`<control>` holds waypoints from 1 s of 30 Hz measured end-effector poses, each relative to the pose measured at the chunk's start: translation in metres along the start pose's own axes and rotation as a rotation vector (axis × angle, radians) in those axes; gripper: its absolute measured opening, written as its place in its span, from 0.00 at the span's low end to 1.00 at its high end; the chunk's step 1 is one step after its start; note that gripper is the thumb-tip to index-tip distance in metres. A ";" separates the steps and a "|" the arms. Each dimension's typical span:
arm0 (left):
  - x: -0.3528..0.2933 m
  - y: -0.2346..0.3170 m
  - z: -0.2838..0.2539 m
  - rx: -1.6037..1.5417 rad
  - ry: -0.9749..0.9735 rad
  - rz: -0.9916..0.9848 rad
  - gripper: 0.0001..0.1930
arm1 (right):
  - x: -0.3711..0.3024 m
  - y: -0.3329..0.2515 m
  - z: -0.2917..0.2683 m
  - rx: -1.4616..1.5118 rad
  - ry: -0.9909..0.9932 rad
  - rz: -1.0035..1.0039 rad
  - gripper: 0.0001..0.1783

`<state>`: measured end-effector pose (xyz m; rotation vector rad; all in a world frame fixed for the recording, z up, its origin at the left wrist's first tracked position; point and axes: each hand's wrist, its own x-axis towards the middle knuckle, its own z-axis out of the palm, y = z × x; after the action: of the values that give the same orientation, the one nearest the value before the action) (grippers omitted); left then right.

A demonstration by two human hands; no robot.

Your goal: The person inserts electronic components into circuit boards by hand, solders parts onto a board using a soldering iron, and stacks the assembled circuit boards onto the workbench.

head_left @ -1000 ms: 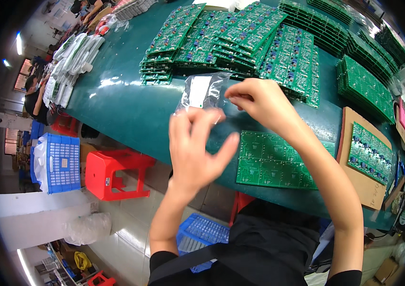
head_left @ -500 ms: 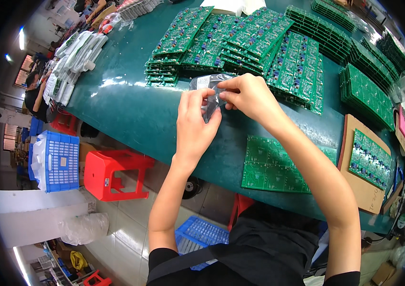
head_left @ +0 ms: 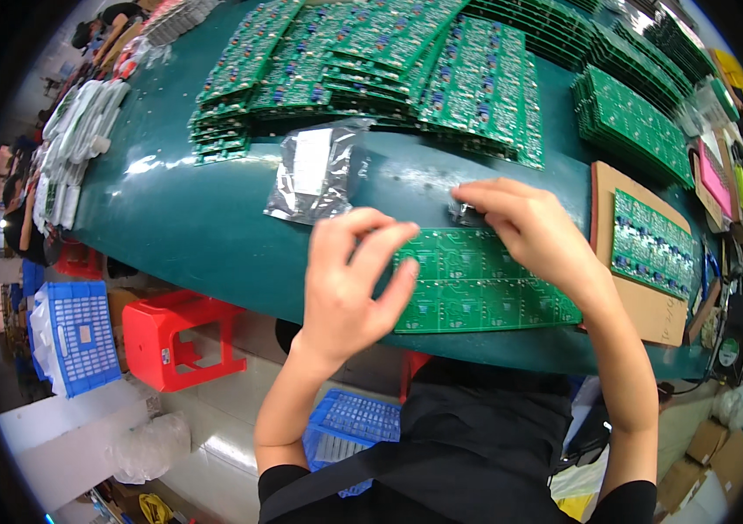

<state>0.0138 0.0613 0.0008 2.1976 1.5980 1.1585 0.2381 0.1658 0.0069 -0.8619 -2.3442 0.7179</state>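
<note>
A dark plastic bag (head_left: 349, 175) with a white label lies flat on the green tabletop, with neither hand on it. My left hand (head_left: 345, 284) is by the left end of a bare green circuit board panel (head_left: 485, 297), fingers curved and apart with nothing between them. Over the panel's far edge reaches my right hand (head_left: 537, 231), its fingers stretched out above a few small dark parts (head_left: 463, 212). Those parts are too small to name, and the hand partly covers them. The right thumb is mostly hidden.
Stacks of populated circuit boards (head_left: 336, 70) stand across the back, and more board stacks (head_left: 633, 127) on the right. One populated board (head_left: 651, 244) lies on brown cardboard (head_left: 646, 314). Beyond the table's edge are a red stool (head_left: 183, 336) and a blue crate (head_left: 83, 336).
The bag has left both hands and now lies on the table. My right hand has moved toward the bare panel, where small dark parts now show; my left hand has come nearer and opened.
</note>
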 end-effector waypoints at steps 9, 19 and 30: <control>-0.023 0.016 0.027 0.030 -0.321 0.113 0.23 | -0.022 0.013 -0.016 -0.040 0.052 0.291 0.08; -0.022 0.017 0.015 -0.026 -0.388 0.174 0.20 | -0.013 0.010 -0.015 -0.137 -0.192 0.201 0.03; 0.011 0.025 0.021 -0.572 -0.120 -0.488 0.08 | -0.001 -0.013 -0.011 -0.175 -0.039 -0.021 0.03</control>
<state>0.0479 0.0663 0.0056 1.3949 1.4095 1.1221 0.2403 0.1596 0.0231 -0.9034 -2.4750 0.5306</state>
